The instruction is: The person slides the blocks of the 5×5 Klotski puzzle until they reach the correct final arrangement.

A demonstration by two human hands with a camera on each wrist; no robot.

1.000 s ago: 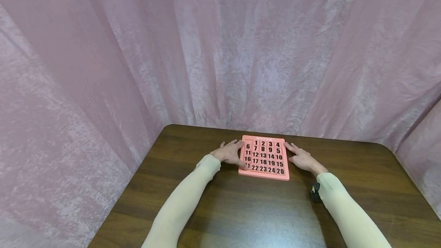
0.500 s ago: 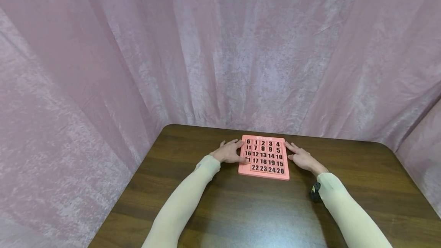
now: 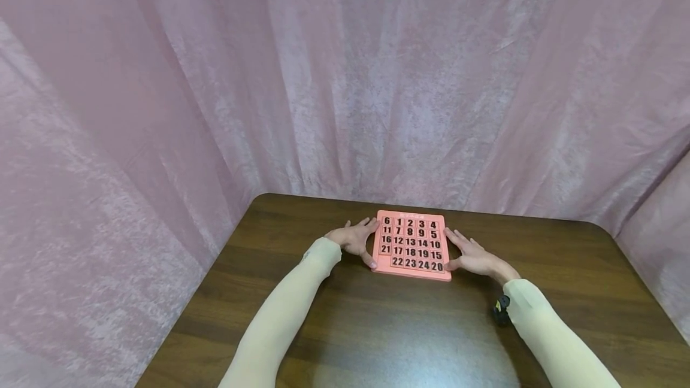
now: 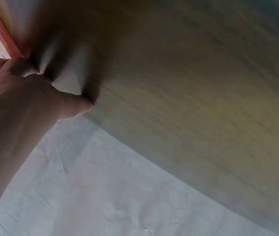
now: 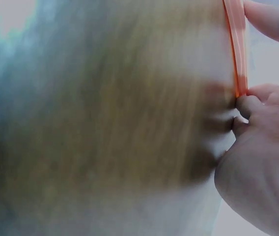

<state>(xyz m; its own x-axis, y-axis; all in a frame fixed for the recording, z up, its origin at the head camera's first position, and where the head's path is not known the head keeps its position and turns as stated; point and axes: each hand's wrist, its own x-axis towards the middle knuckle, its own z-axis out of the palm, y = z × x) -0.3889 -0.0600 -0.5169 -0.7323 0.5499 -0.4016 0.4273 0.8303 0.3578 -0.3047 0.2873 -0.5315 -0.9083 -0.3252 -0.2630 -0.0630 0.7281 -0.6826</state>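
A pink sliding number puzzle (image 3: 412, 273) lies flat on the table, its black-numbered tiles facing up. The tile 6 (image 3: 387, 221) sits in the top left cell; below the tile 21 (image 3: 386, 249) the bottom left cell is bare. Along the puzzle's left side my left hand (image 3: 354, 239) is spread, fingertips at the upper edge and thumb at the lower corner. My right hand (image 3: 477, 257) mirrors it on the right side, thumb at the lower right corner. Both wrist views catch the pink side wall (image 4: 4, 34) of the puzzle, with fingers against it in the right one (image 5: 250, 105).
The dark wooden table (image 3: 388, 328) has rounded far corners and a bright reflection near its front. Pink velvet curtains (image 3: 345, 76) hang behind it and at both sides. A small black device (image 3: 501, 310) is strapped at the right wrist.
The left column of tiles slid up one cell under my left thumb, so the gap went from top left to bottom left. Both thumbs then moved to the puzzle's lower corners.
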